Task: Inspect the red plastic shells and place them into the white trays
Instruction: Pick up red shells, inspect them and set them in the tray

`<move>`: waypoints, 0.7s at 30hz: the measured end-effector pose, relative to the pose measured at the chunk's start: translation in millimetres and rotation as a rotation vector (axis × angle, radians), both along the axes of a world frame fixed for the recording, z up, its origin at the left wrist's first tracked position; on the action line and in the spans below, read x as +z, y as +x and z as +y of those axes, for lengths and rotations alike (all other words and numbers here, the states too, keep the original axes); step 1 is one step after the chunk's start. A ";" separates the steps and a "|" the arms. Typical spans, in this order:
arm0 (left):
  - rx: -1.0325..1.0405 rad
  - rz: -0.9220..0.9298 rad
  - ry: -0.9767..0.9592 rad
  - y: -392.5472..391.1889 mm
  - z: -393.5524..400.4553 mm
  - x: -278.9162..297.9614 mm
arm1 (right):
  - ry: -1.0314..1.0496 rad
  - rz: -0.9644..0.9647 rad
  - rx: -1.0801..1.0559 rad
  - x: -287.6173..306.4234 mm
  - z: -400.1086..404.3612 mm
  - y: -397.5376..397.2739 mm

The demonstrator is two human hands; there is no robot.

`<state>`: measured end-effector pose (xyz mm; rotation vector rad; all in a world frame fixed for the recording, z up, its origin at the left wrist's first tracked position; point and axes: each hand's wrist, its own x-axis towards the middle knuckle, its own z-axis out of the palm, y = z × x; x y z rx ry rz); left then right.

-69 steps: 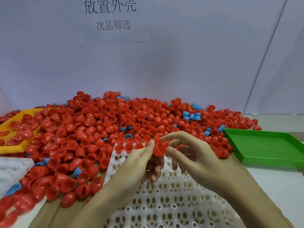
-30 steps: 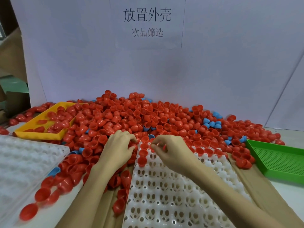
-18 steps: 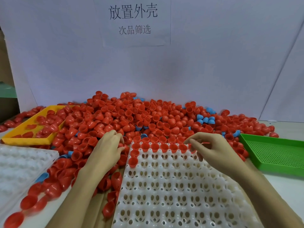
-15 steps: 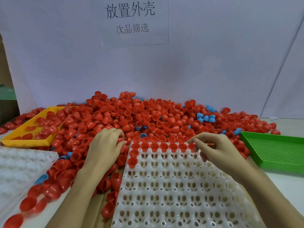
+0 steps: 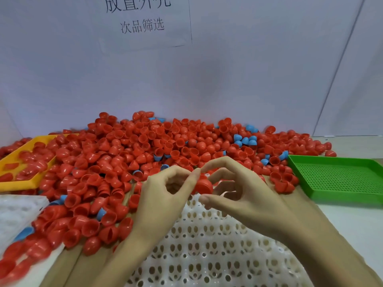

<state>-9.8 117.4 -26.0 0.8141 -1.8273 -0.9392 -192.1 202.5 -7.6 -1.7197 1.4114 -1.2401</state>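
Both hands now lifted off the pile and brought together over the white tray [image 5: 207, 255], left hand [image 5: 165, 195] and right hand [image 5: 238, 195] pinching one red shell [image 5: 204, 186] between fingertips, red pile [image 5: 145, 154] behind, green tray [image 5: 339, 179] at right.

A green tray [image 5: 339, 179] with a perforated floor sits on the table [image 5: 352, 220] at the right. A yellow tray [image 5: 18, 185] lies at the far left. Blue shells [image 5: 245, 140] are scattered here and there, one cluster toward the back right. A paper sign [image 5: 145, 23] with printed characters hangs on the pale wall [image 5: 248, 69] behind.
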 end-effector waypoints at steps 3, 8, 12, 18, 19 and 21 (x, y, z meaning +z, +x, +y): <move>0.008 0.004 0.020 -2.8 3.8 -3.6 | -0.026 0.003 -0.066 -0.2 -0.5 3.7; -0.176 0.092 0.154 -2.3 6.6 2.1 | -0.020 -0.109 -0.105 -1.6 -3.4 -1.7; -0.291 -0.016 0.081 0.5 3.6 5.5 | -0.010 -0.212 -0.159 -5.0 -6.2 -6.4; -0.255 -0.051 0.018 -0.9 0.9 -0.3 | 0.040 -0.268 -0.155 -8.0 -7.1 -7.2; -0.250 -0.053 0.024 -0.8 -0.6 -1.2 | 0.042 -0.282 -0.145 -7.1 -6.8 -6.3; -0.244 -0.049 0.033 -0.3 -3.6 -2.3 | 0.049 -0.318 -0.115 -4.7 -5.9 -4.7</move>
